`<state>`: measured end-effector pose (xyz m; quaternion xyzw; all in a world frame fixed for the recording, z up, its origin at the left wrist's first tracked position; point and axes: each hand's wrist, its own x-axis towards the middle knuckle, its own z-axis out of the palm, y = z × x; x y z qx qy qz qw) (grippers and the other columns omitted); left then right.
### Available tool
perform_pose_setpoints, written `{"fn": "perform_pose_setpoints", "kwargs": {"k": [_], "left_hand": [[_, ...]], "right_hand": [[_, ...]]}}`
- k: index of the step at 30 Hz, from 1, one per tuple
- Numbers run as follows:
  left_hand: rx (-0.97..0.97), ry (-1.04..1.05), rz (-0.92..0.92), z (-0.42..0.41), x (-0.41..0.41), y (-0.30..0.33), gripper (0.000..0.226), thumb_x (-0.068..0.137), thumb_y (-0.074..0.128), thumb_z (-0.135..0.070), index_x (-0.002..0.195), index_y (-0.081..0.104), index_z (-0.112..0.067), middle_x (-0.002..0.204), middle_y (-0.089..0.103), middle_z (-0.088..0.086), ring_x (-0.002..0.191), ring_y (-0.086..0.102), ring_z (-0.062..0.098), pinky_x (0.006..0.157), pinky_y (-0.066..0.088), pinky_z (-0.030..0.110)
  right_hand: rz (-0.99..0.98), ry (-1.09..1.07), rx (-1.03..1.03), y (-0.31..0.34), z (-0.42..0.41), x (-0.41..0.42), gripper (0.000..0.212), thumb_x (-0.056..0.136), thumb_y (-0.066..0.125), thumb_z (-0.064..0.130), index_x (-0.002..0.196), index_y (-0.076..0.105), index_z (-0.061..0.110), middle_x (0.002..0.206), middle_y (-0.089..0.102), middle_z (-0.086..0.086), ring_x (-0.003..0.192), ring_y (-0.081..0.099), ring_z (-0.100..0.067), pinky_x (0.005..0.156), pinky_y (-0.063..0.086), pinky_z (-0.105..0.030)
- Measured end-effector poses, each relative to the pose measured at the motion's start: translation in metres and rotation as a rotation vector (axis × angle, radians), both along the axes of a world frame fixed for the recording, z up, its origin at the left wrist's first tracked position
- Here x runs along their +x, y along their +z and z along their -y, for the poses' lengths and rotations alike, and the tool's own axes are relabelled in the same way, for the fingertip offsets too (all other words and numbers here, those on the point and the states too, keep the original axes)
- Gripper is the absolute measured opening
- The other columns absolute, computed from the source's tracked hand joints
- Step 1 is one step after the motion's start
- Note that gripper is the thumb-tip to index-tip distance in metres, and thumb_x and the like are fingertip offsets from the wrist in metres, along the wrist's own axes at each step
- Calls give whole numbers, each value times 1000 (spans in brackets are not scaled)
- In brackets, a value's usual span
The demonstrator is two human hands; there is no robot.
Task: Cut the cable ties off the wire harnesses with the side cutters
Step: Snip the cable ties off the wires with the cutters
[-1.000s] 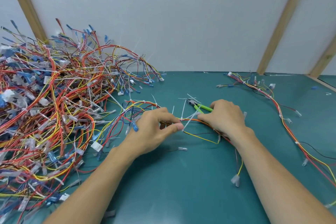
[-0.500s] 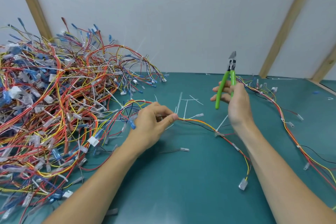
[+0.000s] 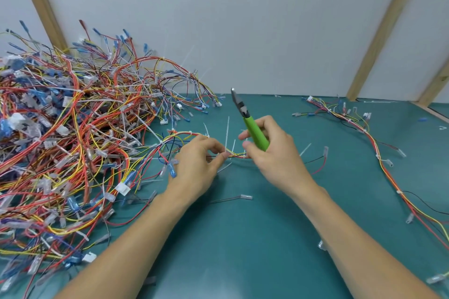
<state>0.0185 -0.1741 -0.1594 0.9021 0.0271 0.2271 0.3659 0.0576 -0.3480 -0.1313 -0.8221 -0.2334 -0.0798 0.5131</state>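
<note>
Harness (image 3: 233, 154) pinched by left hand (image 3: 198, 165); right hand (image 3: 274, 153) grips cutters (image 3: 252, 126).

Left hand (image 3: 199, 165) pinching, right hand (image 3: 272, 153) gripping, fingers curled.

arms: 2 bare forearms, no sleeves in view
left hand (image 3: 198, 165): bare, no glove, ring or watch
right hand (image 3: 274, 153): bare, no glove, ring or watch

A single wide-angle head camera looks forward and down from close above the teal tabletop (image 3: 243, 250), both forearms reaching in from the bottom edge, the white back wall (image 3: 243, 19) ahead, its straight lines bowed near the frame edges.
</note>
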Motion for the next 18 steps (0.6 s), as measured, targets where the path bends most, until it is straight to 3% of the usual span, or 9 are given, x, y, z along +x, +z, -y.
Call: {"fn": "perform_pose_setpoints", "kwargs": {"k": [4, 7, 12, 15, 18], "left_hand": [[208, 41, 12, 5, -3, 5, 7, 86, 75, -40, 85, 75, -33, 90, 60, -13, 75, 61, 7, 62, 42, 28], [341, 62, 62, 4, -6, 8, 10, 85, 74, -44, 86, 74, -34, 96, 59, -14, 87, 59, 8, 54, 26, 22], [477, 35, 218, 1, -3, 14, 11, 81, 80, -40, 83, 75, -30, 86, 67, -11, 84, 57, 19, 70, 26, 30], [299, -12, 157, -4, -2, 11, 12, 87, 76, -38, 82, 74, -27, 73, 67, -15, 74, 57, 13, 77, 41, 34], [-32, -62, 27, -9, 1, 8, 8, 86, 77, -27, 81, 75, -22, 70, 70, -10, 68, 61, 11, 72, 51, 34]], "right_hand": [[-104, -53, -140, -16, 0, 7, 23, 89, 75, 17, 100, 55, 22, 90, 76, 18, 87, 69, -11, 81, 55, -38], [-122, -80, -161, -18, -1, 10, 21, 88, 77, 23, 95, 58, 25, 83, 76, 17, 90, 66, -17, 79, 53, -36], [-139, -86, -112, -17, -5, 9, 21, 87, 77, 23, 95, 58, 28, 83, 75, 19, 81, 65, -15, 80, 56, -40], [-177, -81, -82, -17, -2, 9, 20, 85, 76, 32, 91, 58, 28, 77, 73, 15, 72, 66, -14, 76, 58, -45], [-46, -173, -200, -8, 10, 15, 36, 82, 67, 64, 89, 57, 31, 75, 70, 17, 71, 63, -9, 66, 47, -35]]}}
